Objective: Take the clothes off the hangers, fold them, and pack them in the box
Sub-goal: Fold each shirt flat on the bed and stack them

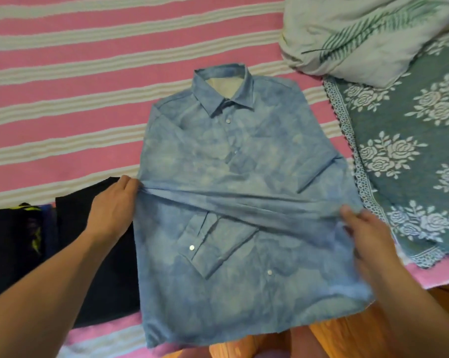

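Head view: the left hand and right hand each pinch a side of the soft blue button-up shirt, pulling a crease tight so it folds neatly. It lies flat on the pink striped bed, beside dark folded clothes.

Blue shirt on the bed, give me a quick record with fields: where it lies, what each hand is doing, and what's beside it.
item: blue button-up shirt, front up, collar away from the person
surface: pink striped bedsheet
sleeve cuff: folded across the lower front
left hand: pinches the shirt's left edge at a crosswise crease
right hand: pinches the right edge
left of shirt: dark clothes
right of shirt: floral blanket
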